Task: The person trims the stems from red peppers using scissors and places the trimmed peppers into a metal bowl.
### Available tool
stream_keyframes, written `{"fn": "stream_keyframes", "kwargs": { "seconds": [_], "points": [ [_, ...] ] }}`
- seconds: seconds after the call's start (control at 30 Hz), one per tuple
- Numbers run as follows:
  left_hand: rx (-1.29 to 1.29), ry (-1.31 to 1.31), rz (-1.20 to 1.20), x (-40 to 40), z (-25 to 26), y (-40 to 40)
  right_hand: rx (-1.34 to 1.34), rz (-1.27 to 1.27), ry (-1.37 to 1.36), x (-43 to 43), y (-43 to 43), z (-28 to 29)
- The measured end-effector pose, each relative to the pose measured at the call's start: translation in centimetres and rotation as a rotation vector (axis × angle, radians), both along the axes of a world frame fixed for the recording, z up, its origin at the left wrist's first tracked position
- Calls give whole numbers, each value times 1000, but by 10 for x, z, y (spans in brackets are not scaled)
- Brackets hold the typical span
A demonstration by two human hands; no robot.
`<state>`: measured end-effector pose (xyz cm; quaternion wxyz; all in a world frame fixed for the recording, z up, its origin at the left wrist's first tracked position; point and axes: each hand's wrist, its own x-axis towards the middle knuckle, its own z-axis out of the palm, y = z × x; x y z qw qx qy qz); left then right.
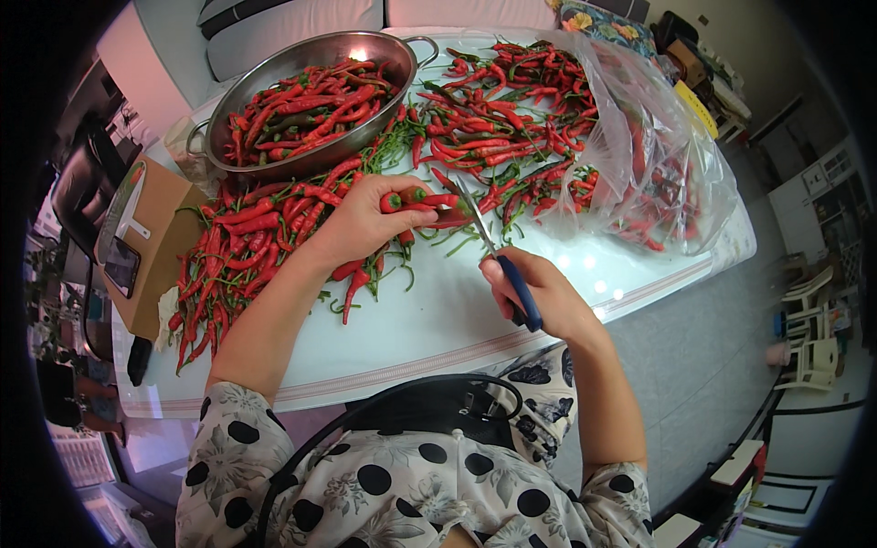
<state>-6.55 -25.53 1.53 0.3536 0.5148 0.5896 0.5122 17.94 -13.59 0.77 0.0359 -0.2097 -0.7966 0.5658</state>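
Observation:
Several red chili peppers point(419, 200) are bunched in my left hand point(366, 212), one of them pointing right with its green stem end at the scissor blades. My right hand point(531, 291) grips a pair of scissors with dark blue handles point(519, 294). The metal blades point(477, 216) reach up and left to that stem end; whether they are cutting it I cannot tell. Below and left of my left hand lies a heap of red chilies with green stems point(253, 240). Cut green stems point(462, 243) are scattered on the white tabletop point(425, 315) under the blades.
A two-handled steel basin point(229, 89) holds many chilies at the back left. Loose chilies point(486, 130) spread beside it, spilling from a clear plastic bag point(658, 171). At the left edge stand a cardboard box point(154, 233) and a phone point(122, 267) on it.

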Motion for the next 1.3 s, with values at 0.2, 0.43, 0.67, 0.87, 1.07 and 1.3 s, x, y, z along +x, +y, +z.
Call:
{"fn": "stream_keyframes", "kwargs": {
  "seconds": [0.2, 0.43, 0.67, 0.87, 1.07, 1.3],
  "points": [
    [163, 86, 250, -12, 16, 0, -155, -27, 54, 1, 9, -22],
    [325, 719, 753, -135, 53, 12, -766, -209, 555, 4, 5, -59],
    [355, 899, 654, -118, 46, 43, -737, -182, 623, 6, 5, -73],
    [64, 721, 238, 29, 3, 64, -780, -298, 673, 11, 0, -69],
    [18, 864, 223, 41, -32, 82, -761, -261, 672, 9, 2, -73],
    [46, -96, 210, 23, -11, 51, -206, -97, 316, 22, 18, -24]
  ]
}}
